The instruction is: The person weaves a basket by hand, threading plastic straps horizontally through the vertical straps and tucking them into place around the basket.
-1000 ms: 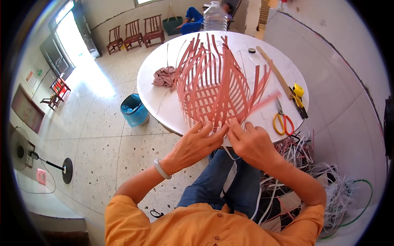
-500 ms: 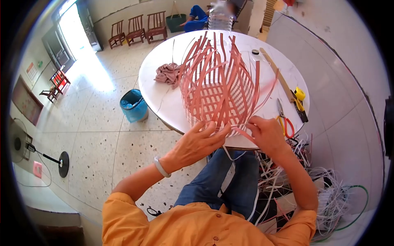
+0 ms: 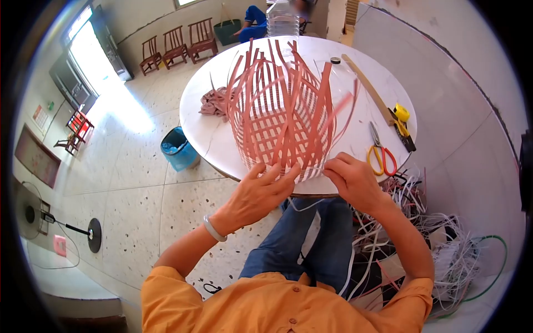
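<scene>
A half-woven basket (image 3: 266, 127) of reddish-brown and white flat strips stands on the round table, its loose red strip ends rising from the top. My left hand (image 3: 258, 191) lies against the basket's near side, fingers spread and stretched out, the thumb side partly hidden. At the near right edge of the weave, my right hand (image 3: 352, 180) is closed in a pinch on a thin white strip (image 3: 316, 169). Another white strip end (image 3: 302, 208) dangles below the table edge between the hands.
On the white table (image 3: 208, 136) lie a crumpled cloth (image 3: 215, 102), scissors (image 3: 376, 145), a wooden ruler (image 3: 366, 86) and a yellow-black tool (image 3: 402, 116). Piled strips (image 3: 452, 261) cover the floor at right. A blue-lined bin (image 3: 180, 150) stands left. A person in blue (image 3: 254, 23) sits beyond.
The whole view has shifted slightly, with basket and table now further left. My right hand has moved slightly away from my left, and the pink strip end near it no longer shows.
</scene>
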The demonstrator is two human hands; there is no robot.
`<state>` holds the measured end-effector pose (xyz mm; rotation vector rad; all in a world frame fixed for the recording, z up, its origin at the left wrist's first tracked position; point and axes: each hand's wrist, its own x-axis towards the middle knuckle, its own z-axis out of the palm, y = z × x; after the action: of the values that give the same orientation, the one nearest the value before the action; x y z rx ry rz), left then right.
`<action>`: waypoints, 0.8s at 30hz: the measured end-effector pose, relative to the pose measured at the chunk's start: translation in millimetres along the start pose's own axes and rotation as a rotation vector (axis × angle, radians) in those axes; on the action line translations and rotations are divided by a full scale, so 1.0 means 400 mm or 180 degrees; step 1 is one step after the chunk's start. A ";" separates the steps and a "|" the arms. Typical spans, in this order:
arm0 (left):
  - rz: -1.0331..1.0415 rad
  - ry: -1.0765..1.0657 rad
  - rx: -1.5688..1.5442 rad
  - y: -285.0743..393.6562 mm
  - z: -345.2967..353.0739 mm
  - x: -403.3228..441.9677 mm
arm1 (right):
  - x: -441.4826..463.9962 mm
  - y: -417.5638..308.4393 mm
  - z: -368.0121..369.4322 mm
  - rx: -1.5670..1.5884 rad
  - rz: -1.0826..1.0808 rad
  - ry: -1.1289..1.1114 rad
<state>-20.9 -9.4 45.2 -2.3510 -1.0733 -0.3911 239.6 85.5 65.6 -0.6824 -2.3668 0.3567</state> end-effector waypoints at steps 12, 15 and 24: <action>-0.0477 0.0551 -0.0574 0.016 0.031 -0.029 | 0.027 -0.080 -0.038 -0.0945 -0.0004 -0.0042; -0.0530 0.0656 -0.0216 0.011 0.029 -0.041 | 0.036 -0.097 -0.061 -0.0875 -0.0018 -0.0207; -0.0634 0.0581 -0.0505 0.014 0.038 -0.057 | 0.083 -0.115 -0.102 -0.1661 -0.0095 0.0238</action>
<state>-30.7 -17.9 20.4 -2.2953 -1.2302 -0.7747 226.7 69.0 132.4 -0.8725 -2.4066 -0.3101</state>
